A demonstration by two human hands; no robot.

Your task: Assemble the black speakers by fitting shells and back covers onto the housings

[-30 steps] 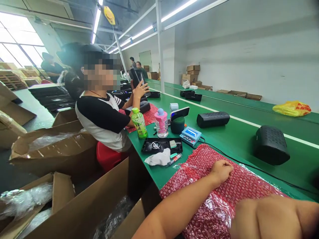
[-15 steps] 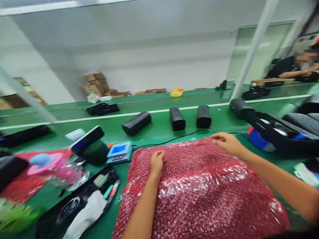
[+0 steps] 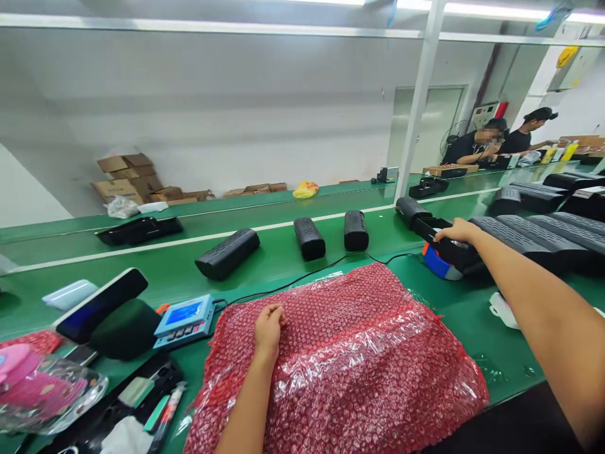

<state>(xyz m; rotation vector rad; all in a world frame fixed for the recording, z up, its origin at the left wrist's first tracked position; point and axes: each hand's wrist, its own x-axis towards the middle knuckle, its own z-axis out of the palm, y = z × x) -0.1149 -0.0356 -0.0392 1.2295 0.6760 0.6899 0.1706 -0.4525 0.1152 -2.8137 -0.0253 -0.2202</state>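
Note:
My left hand (image 3: pixel 268 325) rests in a loose fist on a sheet of red bubble wrap (image 3: pixel 350 366) spread over the green bench (image 3: pixel 444 309). My right hand (image 3: pixel 456 232) reaches out to the right and lies on top of a long black speaker (image 3: pixel 451 249) near a blue and white tape roll (image 3: pixel 437 266). Its fingers curl over the speaker's top edge. Three black speakers (image 3: pixel 309 238) lie on the green belt behind the wrap.
A blue tester box (image 3: pixel 184 318) with a black cable, a phone on a dark round stand (image 3: pixel 101 302), a black tray with small tools (image 3: pixel 142 397) and a pink bottle (image 3: pixel 28 384) sit at left. More black speakers (image 3: pixel 543 230) are stacked at right. Two people sit far right.
The view swung right, away from the seated person at left. My right hand left the bubble wrap and reached right onto the black speaker. My left hand stayed on the wrap.

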